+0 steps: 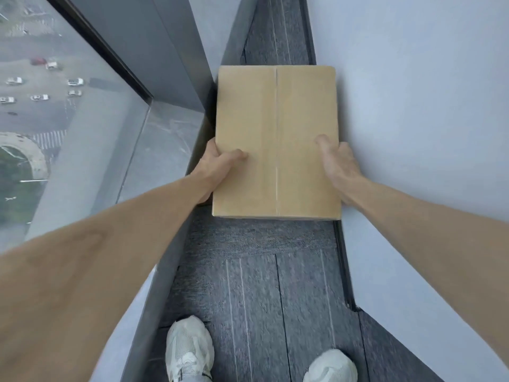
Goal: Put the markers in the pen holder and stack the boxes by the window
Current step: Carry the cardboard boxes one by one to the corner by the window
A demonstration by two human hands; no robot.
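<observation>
Gripping a closed cardboard box from both sides, the left hand and right hand each clamp an edge, thumbs on top. It sits over the grey carpet, between the window and white wall.

one cardboard box visible, perhaps more beneath; two hands, two shoes.

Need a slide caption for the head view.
Both hands grip a cardboard box between window and wall.
</observation>
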